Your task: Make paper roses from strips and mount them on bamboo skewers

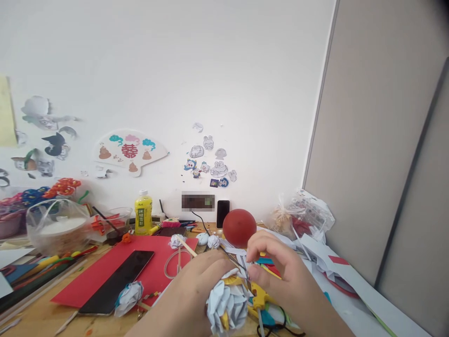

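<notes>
My left hand (201,276) is wrapped round a paper flower (228,306) made of crumpled white petals with yellow pieces among them. A thin wooden stick (186,245) juts up behind this hand; whether it belongs to the flower cannot be seen. To the right of the flower, my right hand (280,264) is raised with fingers curled, a gap between thumb and forefinger and nothing visible in it. Below it lies a yellow glue gun (259,297), partly covered by the hand. Another white and blue paper flower (129,297) lies at the left.
A black phone (117,283) rests on red card (87,271). Behind my hands are a red balloon (240,228), small white paper flowers (213,241) and a standing phone (223,214). A yellow-labelled bottle (143,213) stands back left. White paper sheets (351,285) cover the right side.
</notes>
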`<action>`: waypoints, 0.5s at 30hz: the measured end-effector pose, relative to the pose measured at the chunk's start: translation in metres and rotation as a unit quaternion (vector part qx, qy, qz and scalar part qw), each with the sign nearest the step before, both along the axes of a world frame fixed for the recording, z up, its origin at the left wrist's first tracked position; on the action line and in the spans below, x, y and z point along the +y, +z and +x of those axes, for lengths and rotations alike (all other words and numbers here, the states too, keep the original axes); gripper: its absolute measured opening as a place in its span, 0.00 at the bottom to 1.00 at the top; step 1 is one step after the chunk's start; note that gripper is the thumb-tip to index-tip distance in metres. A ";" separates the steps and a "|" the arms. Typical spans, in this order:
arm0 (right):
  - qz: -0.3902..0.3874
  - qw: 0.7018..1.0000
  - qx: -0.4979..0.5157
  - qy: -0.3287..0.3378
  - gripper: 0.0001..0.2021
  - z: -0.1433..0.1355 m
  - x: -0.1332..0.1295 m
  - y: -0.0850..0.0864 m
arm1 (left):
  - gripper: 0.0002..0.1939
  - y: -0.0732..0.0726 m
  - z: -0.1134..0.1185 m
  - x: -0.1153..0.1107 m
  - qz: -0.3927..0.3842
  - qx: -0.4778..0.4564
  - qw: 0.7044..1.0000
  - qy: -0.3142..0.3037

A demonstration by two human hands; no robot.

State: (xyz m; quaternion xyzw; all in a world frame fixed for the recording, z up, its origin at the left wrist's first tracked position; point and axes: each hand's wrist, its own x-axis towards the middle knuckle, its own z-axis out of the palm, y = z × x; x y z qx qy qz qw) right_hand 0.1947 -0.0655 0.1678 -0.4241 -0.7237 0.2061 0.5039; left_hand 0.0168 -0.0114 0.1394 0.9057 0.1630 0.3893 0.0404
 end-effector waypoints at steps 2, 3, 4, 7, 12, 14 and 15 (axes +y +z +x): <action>0.014 1.000 -0.002 -0.007 0.07 0.001 0.000 0.000 | 0.09 0.002 0.000 0.000 -0.012 -0.012 1.000 0.000; 0.012 1.000 -0.008 -0.001 0.07 0.001 -0.001 0.000 | 0.09 0.002 0.000 0.000 -0.013 -0.015 1.000 0.002; 0.007 1.000 -0.013 0.008 0.08 0.001 -0.001 -0.001 | 0.09 0.003 -0.001 0.000 -0.012 -0.017 1.000 0.004; -0.005 0.999 -0.007 0.032 0.10 -0.001 -0.002 -0.003 | 0.08 0.001 -0.002 0.001 -0.020 -0.020 0.999 0.015; -0.023 0.998 0.020 0.051 0.15 -0.005 -0.001 -0.004 | 0.05 -0.006 0.000 0.011 -0.010 -0.014 0.999 0.043; -0.042 0.997 0.034 0.055 0.17 -0.005 0.001 -0.005 | 0.04 -0.004 0.006 0.015 0.025 0.001 0.997 0.066; -0.051 0.996 0.042 0.059 0.17 -0.005 0.001 -0.005 | 0.06 -0.001 0.009 0.016 0.026 0.026 0.996 0.083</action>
